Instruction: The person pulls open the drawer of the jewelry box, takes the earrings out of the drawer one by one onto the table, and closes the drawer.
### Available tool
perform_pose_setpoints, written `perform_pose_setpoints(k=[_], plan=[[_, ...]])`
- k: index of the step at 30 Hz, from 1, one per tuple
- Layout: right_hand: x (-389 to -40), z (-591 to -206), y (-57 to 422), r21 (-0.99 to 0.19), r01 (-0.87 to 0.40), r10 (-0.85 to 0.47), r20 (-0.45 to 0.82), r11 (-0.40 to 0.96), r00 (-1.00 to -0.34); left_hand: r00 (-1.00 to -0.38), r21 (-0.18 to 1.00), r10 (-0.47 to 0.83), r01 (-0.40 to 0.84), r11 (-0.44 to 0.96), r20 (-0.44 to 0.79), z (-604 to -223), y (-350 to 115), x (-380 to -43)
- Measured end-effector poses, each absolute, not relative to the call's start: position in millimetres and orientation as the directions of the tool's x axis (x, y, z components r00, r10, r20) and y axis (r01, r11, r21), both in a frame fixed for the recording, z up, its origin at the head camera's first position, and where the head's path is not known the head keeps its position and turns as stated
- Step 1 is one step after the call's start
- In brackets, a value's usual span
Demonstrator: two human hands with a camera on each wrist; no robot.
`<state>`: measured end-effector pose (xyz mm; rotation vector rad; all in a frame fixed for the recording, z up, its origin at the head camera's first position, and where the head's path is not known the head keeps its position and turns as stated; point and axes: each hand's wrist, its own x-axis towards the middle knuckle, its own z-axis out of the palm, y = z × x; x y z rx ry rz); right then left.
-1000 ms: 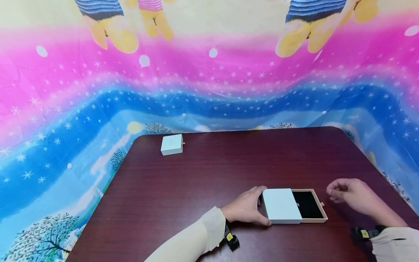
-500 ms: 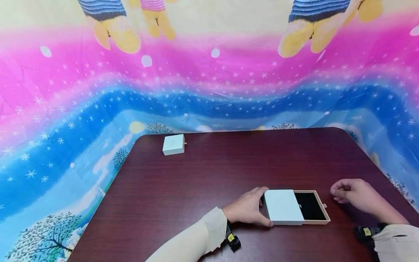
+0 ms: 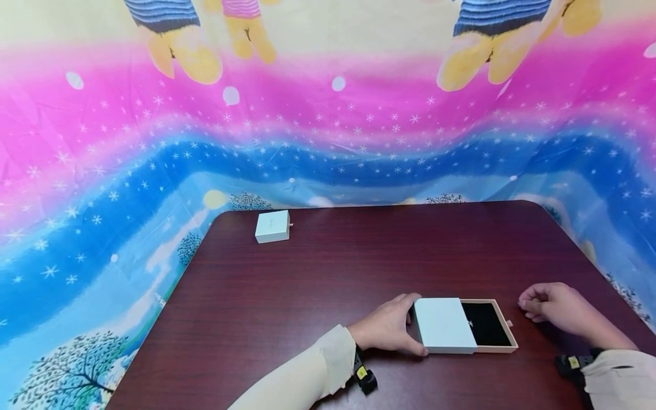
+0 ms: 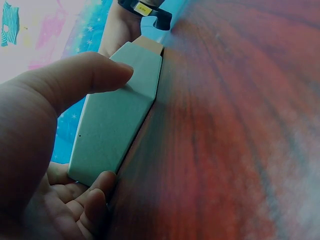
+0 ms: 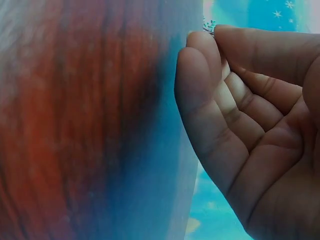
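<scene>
A white drawer-style jewellery box [image 3: 445,324] lies on the table, its drawer [image 3: 504,349] pulled partly out to the right. Black padding [image 3: 489,324] lines the drawer, and a tiny silvery star-shaped piece [image 3: 470,323] shows on it beside the sleeve's edge. My left hand [image 3: 386,327] grips the sleeve's left end, thumb along the near side [image 4: 112,130] and fingers on the far side. Right of the drawer's pull tab [image 3: 509,323], my right hand [image 3: 556,307] holds thumb and fingertips together. A tiny glinting branched piece [image 5: 209,26] shows between them; its kind is unclear.
A second white box [image 3: 273,226] with a small side tab stands at the back left of the dark red wooden table [image 3: 328,267]. Behind the table hangs a colourful printed cloth [image 3: 307,125]. Each wrist wears a black camera strap.
The head view has shifted slightly. My left hand stays on the box, and my right hand keeps nearly the same place beside the drawer, which is drawn out as before.
</scene>
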<state>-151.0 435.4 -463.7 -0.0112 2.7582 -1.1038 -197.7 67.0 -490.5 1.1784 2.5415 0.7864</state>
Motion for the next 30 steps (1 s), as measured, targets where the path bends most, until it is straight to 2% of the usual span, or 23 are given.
perform_pose_setpoints(k=[30], plan=[[-158.7,-466.3,427.1,-0.611,0.043,-0.069,-0.158,0.791,-0.985,-0.645,0.564,0.764,0.638,0.524,0.019,-491.4,66.4,-198.0]])
